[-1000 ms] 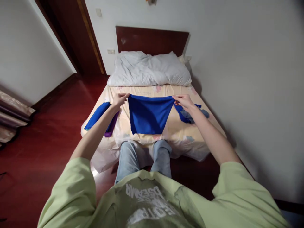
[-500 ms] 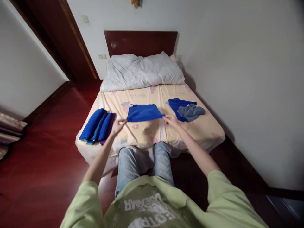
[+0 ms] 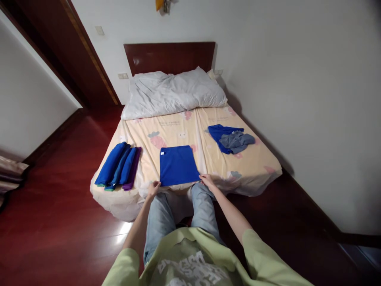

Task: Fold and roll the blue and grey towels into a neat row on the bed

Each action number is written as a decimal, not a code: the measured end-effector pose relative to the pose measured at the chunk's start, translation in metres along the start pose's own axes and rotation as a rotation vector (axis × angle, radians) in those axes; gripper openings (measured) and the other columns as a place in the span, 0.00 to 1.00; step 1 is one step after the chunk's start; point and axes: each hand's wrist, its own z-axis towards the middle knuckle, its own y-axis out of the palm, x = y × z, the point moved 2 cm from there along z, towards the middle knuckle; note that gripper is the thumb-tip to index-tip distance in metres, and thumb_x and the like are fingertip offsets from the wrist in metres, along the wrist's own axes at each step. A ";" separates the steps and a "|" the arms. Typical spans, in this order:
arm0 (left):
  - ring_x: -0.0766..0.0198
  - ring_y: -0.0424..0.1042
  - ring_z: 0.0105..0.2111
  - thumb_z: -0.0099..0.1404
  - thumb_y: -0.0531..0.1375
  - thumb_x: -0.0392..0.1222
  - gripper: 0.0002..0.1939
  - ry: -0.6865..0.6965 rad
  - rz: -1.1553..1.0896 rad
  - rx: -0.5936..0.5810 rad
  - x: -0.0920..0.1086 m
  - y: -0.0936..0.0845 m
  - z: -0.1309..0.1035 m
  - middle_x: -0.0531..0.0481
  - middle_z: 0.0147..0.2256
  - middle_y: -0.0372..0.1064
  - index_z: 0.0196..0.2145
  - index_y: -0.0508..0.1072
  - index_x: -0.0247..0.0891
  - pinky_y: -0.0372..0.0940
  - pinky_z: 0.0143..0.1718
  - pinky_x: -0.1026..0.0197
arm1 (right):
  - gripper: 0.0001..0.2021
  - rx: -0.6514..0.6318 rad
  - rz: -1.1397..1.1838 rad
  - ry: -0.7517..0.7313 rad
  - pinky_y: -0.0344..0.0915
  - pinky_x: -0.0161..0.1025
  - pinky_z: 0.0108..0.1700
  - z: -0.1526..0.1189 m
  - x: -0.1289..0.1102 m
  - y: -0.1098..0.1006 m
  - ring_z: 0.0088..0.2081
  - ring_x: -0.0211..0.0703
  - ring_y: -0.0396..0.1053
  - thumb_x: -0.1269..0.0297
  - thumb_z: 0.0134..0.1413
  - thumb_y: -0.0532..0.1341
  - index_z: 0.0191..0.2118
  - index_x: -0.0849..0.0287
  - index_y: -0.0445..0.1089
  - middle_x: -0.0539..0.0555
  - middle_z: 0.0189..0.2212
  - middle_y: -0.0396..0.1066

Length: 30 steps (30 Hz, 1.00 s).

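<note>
A blue square towel (image 3: 178, 165) lies spread flat on the bed's near edge, a small white tag at its far left corner. My left hand (image 3: 154, 189) pinches the towel's near left corner. The near right corner is between the fingers of my right hand (image 3: 207, 180). To the left sits a row of folded towels (image 3: 117, 166), blue ones and a purple one at its right end. Over on the right, a crumpled grey cloth (image 3: 237, 141) rests partly on a loose blue cloth (image 3: 222, 135).
The bed (image 3: 139, 129) has a cream sheet with printed fruit. A white quilt (image 3: 172, 93) is bunched against the dark wooden headboard (image 3: 169, 57). My legs touch the bed's near side. A wall (image 3: 312, 119) stands to the right, a door (image 3: 59, 55) at the far left.
Both hands have drawn the blue towel toward me and down, so it now lies flat on the bed instead of hanging stretched above it. The view has shifted slightly.
</note>
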 end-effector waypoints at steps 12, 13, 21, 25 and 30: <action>0.54 0.79 0.38 0.59 0.56 0.45 0.13 0.127 0.131 -0.061 0.006 -0.047 0.040 0.44 0.37 0.80 0.36 0.77 0.39 0.72 0.44 0.54 | 0.02 -0.049 -0.192 -0.078 0.70 0.30 0.29 0.060 -0.018 -0.031 0.29 0.41 0.76 0.72 0.50 0.65 0.28 0.62 0.74 0.55 0.26 0.77; 0.54 0.79 0.38 0.60 0.56 0.44 0.13 0.163 0.154 -0.032 0.016 -0.052 0.053 0.44 0.38 0.80 0.37 0.78 0.39 0.72 0.45 0.53 | 0.03 -0.028 -0.225 -0.147 0.73 0.33 0.34 0.071 -0.029 -0.030 0.34 0.44 0.77 0.73 0.51 0.64 0.30 0.61 0.75 0.56 0.30 0.79; 0.53 0.75 0.47 0.65 0.53 0.36 0.17 0.486 0.375 0.007 0.084 -0.042 0.175 0.38 0.46 0.76 0.46 0.78 0.34 0.69 0.53 0.52 | 0.18 -0.098 -0.651 -0.698 0.64 0.49 0.64 0.155 -0.109 0.013 0.58 0.50 0.70 0.79 0.58 0.60 0.52 0.63 0.75 0.64 0.53 0.74; 0.51 0.73 0.51 0.63 0.54 0.31 0.19 0.541 0.459 -0.033 0.084 -0.023 0.227 0.38 0.47 0.75 0.49 0.77 0.35 0.67 0.57 0.51 | 0.22 -0.157 -0.760 -0.703 0.60 0.50 0.67 0.200 -0.115 0.035 0.62 0.51 0.65 0.79 0.59 0.60 0.58 0.64 0.71 0.66 0.58 0.69; 0.49 0.72 0.48 0.62 0.58 0.31 0.15 0.536 0.550 -0.151 0.072 -0.010 0.263 0.37 0.45 0.73 0.45 0.78 0.35 0.66 0.55 0.52 | 0.20 -0.239 -0.877 -0.674 0.63 0.47 0.62 0.245 -0.104 0.044 0.55 0.50 0.69 0.78 0.58 0.63 0.56 0.61 0.73 0.63 0.53 0.72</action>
